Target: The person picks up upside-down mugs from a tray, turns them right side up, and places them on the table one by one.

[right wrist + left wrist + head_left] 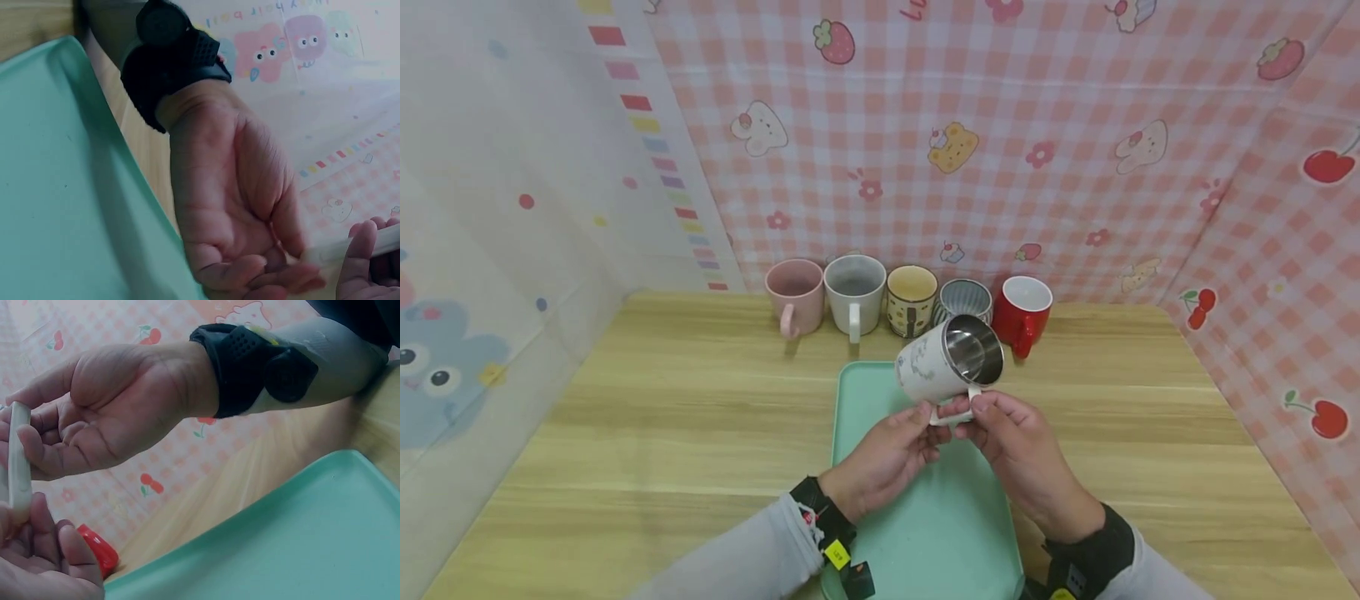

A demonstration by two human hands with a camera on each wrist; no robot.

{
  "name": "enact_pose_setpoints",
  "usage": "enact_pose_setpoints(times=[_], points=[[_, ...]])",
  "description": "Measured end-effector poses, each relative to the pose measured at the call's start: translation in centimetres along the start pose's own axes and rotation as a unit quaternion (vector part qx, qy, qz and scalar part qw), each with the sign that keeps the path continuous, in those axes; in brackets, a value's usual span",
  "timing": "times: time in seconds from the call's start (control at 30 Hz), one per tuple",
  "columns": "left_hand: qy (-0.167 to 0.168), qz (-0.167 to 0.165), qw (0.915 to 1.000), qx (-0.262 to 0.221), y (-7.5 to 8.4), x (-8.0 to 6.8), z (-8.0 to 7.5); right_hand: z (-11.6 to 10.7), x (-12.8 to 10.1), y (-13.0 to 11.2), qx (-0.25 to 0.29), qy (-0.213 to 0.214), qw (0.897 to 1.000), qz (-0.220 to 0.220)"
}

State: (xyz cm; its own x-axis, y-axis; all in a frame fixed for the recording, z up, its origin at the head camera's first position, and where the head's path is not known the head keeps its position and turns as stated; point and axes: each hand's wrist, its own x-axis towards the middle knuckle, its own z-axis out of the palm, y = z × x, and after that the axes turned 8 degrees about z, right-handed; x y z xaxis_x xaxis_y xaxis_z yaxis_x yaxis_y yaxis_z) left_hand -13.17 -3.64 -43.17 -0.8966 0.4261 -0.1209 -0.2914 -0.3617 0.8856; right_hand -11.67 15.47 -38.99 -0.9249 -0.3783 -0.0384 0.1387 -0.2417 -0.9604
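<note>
Both hands hold a white mug (928, 367) by its handle, above the far part of a green tray (925, 533). The mug is tilted, its shiny metal inside turned to the upper right, and grey patterning shows on its outside. My left hand (883, 458) pinches the handle at the end nearer the mug's base. At the end nearer the rim, my right hand (1026, 454) pinches it between thumb and fingers. In the left wrist view the white handle (20, 459) stands between the fingers of both hands; the mug's body is out of that view.
Along the back stand a pink mug (795, 292), a grey-white mug (855, 292), a yellow patterned mug (912, 296), a striped cup (958, 302) partly behind the held mug, and a red mug (1024, 312). Patterned cloths hang behind the wooden table (700, 433) and at its sides.
</note>
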Motion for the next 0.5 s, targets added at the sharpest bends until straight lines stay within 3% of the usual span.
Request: enact_pose_setpoints(times=[0.17,0.3,0.5], points=[[0.002,-0.026,0.9994,0.021,-0.1,0.1,-0.1,0.1,-0.1,0.0,-0.006,0.024,1.000,0.013],[0.010,-0.041,0.9979,0.049,0.1,0.2,-0.5,-0.1,0.1,-0.1,-0.041,0.061,0.997,0.028],[-0.004,-0.023,0.9879,0.154,1.3,0.4,-1.2,-1.3,0.6,-0.7,-0.139,0.102,0.984,0.034]])
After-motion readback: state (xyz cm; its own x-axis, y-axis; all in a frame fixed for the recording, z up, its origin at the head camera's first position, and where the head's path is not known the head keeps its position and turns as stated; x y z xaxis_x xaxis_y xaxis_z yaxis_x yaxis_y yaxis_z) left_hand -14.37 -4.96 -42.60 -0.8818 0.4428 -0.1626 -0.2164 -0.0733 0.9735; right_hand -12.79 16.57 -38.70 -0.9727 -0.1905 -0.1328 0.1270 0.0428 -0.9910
